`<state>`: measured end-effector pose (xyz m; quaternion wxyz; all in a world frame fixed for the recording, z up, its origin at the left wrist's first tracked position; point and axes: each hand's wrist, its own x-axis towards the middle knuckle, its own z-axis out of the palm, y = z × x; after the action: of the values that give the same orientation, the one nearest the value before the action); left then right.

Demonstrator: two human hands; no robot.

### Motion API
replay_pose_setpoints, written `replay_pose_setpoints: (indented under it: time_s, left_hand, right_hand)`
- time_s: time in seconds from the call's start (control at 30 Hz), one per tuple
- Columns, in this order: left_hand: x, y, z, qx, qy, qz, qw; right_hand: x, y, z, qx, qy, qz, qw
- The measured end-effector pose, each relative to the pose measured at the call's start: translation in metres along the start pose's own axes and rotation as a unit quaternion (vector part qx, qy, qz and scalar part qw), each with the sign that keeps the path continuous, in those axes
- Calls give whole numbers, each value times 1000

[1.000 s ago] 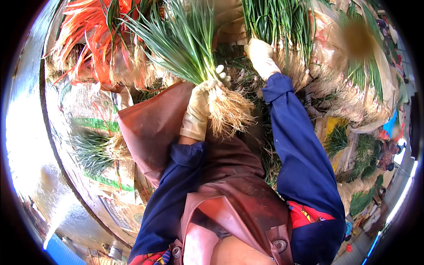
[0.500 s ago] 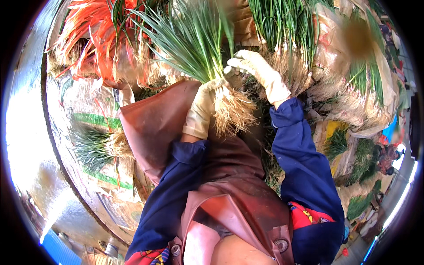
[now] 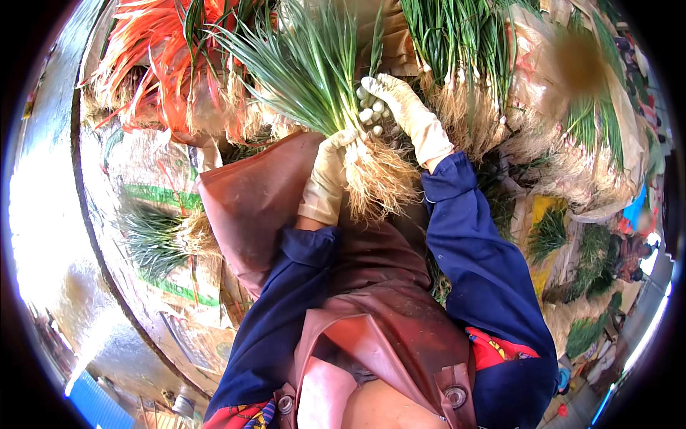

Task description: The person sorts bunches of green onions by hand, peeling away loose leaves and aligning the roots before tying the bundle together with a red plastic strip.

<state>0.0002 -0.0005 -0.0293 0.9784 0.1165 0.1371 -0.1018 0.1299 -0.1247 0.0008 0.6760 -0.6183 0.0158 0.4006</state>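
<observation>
My left hand, in a pale glove, is closed round the base of a bunch of spring onions. Their long green leaves fan up and to the left, and the tan roots hang out below my fist. Just right of the bunch is my gloved right hand, its fingers curled in toward the stems. A lone green stalk runs down to its fingertips and appears pinched there; its lower end is hidden. Some fingertips look close to the bunch, but whether they touch it I cannot tell.
More spring onions lie at the back right with roots toward me. Orange-red strips are heaped at the back left. A smaller bunch rests on sacking to the left. A brown apron covers my lap.
My right hand has shifted slightly left and up along the bunch, and its fingers have curled in more. The left hand keeps its grip almost in the same place.
</observation>
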Motion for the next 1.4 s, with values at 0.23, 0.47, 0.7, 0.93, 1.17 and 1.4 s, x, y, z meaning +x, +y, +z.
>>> replay_pose_setpoints:
  time_s: [0.23,0.47,0.7,0.93,1.17,1.4]
  left_hand:
    - [0,0,-4,-88,-55,-19,994]
    - [-5,4,-13,-50,-61,-14,997]
    - [-1,0,-1,-28,-48,-14,998]
    - [-3,1,-1,-28,-17,-25,999]
    - [7,-6,-15,-21,-14,-26,999]
    - [-8,-3,-5,-110,-82,7,991]
  right_hand:
    - [-13,-10,-30,-547,211,-224,779]
    - [-73,-19,-46,-742,-71,-104,659]
    - [-14,-24,-34,-482,31,-140,864]
    - [-13,-3,-20,-472,45,-234,849]
    - [27,21,-25,-606,194,-267,724]
    - [27,-33,-73,-652,324,-86,680]
